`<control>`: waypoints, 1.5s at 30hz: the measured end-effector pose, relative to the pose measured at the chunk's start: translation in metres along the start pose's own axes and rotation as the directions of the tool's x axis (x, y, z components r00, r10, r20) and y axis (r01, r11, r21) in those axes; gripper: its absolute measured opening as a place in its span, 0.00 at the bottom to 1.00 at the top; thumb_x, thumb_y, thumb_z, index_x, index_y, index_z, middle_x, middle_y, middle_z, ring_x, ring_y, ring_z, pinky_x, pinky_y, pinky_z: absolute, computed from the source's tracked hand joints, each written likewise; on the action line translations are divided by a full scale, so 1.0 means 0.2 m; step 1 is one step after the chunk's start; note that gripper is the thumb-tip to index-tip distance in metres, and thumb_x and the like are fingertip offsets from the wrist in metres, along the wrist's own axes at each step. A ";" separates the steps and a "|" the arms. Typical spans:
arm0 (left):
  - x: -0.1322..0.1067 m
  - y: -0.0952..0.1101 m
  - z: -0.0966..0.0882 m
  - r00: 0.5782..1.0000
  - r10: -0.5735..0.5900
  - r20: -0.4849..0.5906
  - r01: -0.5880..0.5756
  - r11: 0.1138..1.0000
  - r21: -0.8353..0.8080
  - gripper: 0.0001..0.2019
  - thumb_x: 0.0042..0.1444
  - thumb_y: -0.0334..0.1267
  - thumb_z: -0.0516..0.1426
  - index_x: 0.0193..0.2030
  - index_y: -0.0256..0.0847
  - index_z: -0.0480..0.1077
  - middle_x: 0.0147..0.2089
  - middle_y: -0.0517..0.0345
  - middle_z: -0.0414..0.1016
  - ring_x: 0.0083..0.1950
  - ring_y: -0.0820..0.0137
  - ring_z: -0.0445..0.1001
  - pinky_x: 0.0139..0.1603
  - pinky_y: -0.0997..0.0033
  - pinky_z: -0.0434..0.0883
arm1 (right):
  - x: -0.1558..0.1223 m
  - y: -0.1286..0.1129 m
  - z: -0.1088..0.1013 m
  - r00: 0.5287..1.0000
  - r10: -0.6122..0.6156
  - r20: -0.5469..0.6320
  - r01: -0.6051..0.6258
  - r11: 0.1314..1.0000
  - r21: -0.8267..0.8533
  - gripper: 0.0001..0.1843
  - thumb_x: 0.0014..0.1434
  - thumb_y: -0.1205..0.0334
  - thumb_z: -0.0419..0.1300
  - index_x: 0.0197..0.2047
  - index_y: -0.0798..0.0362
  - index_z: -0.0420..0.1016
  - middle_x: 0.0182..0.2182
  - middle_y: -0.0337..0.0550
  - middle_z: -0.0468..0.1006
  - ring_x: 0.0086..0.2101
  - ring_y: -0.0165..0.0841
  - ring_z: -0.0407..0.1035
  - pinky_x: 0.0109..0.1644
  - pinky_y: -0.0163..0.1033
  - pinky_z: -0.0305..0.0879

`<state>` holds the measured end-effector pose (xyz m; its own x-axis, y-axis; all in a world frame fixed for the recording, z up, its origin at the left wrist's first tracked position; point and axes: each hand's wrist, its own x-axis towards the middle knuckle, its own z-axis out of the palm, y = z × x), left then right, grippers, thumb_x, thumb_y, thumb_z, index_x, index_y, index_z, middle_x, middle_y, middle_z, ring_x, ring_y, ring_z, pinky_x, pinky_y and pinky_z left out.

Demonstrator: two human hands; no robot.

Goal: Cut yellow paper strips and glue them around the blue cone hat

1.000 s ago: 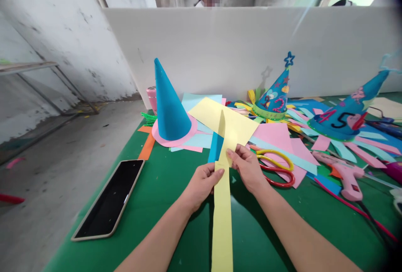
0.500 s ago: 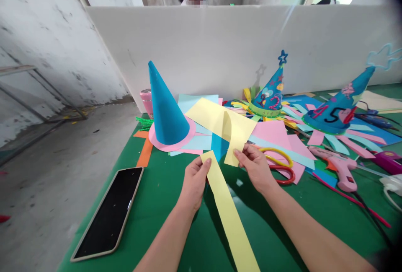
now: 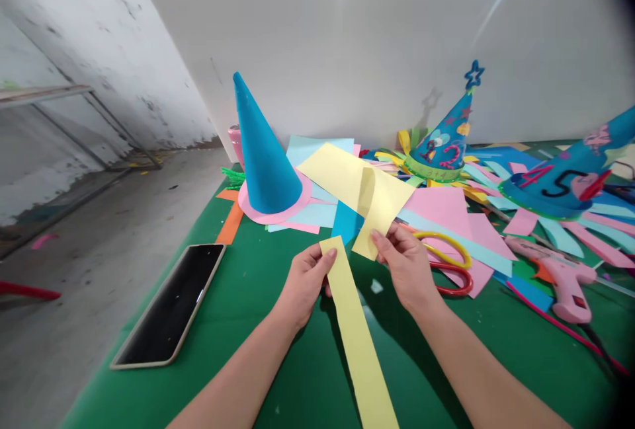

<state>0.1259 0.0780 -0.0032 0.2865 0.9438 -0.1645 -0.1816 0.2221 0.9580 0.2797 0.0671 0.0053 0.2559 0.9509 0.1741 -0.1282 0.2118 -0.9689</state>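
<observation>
My left hand (image 3: 303, 283) pinches the far end of a long yellow strip (image 3: 361, 343), which runs toward me over the green table (image 3: 233, 356). My right hand (image 3: 407, 267) grips another yellow piece (image 3: 368, 240) by its near end, left of the red handle (image 3: 452, 292).

"What lies on your green table (image 3: 228, 307)?"
"To my left I have a phone (image 3: 171, 307); to my right, a pink glue gun (image 3: 570, 278)."
"And farther back?"
"A blue cone (image 3: 270, 171) with a pink brim (image 3: 260, 217), and scattered coloured paper (image 3: 439, 204)."
</observation>
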 end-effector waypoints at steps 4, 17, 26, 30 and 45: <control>0.00 -0.01 0.01 1.000 -0.015 0.018 0.015 1.000 0.005 0.12 0.52 0.45 0.56 0.34 0.36 0.69 0.21 0.63 0.66 0.17 0.81 0.61 0.15 0.82 0.59 | -0.02 -0.01 0.01 0.999 0.039 -0.009 -0.039 0.997 0.067 0.07 0.51 0.58 0.60 0.32 0.52 0.70 0.21 0.33 0.64 0.21 0.24 0.53 0.22 0.31 0.51; 0.03 -0.01 -0.02 0.994 0.093 -0.062 -0.093 0.996 -0.003 0.11 0.50 0.42 0.59 0.30 0.35 0.68 0.20 0.63 0.68 0.15 0.81 0.61 0.13 0.82 0.59 | -0.03 0.01 0.03 0.999 0.026 0.029 -0.029 0.994 0.102 0.07 0.50 0.59 0.61 0.30 0.53 0.70 0.21 0.32 0.66 0.19 0.21 0.54 0.21 0.29 0.51; 0.06 0.05 -0.06 0.958 0.206 -0.201 -0.222 0.973 -0.064 0.10 0.45 0.41 0.61 0.30 0.35 0.70 0.21 0.63 0.69 0.16 0.80 0.63 0.12 0.81 0.59 | -0.03 0.03 0.04 0.998 -0.001 0.061 -0.002 0.998 0.062 0.08 0.48 0.59 0.62 0.26 0.53 0.68 0.18 0.30 0.63 0.18 0.21 0.56 0.20 0.29 0.53; 0.08 0.08 -0.10 0.927 0.250 -0.280 -0.282 0.956 -0.080 0.09 0.44 0.39 0.61 0.28 0.36 0.70 0.20 0.63 0.69 0.16 0.80 0.63 0.12 0.81 0.60 | -0.02 0.03 0.02 0.999 0.012 0.040 -0.015 0.997 0.078 0.09 0.50 0.58 0.61 0.27 0.53 0.67 0.17 0.29 0.62 0.18 0.21 0.57 0.21 0.29 0.53; 0.10 0.08 -0.13 0.906 0.261 -0.332 -0.292 0.955 -0.047 0.07 0.45 0.39 0.60 0.27 0.37 0.69 0.20 0.66 0.67 0.16 0.83 0.59 0.13 0.83 0.54 | -0.01 0.00 0.02 0.997 0.050 0.052 -0.053 0.996 0.074 0.11 0.49 0.56 0.61 0.25 0.52 0.65 0.18 0.29 0.61 0.19 0.22 0.57 0.23 0.29 0.54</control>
<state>0.1036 0.1076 0.0029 -0.1002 0.9947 0.0227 -0.3012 -0.0520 0.9521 0.2760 0.0670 0.0052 0.1991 0.9707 0.1346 -0.2123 0.1769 -0.9611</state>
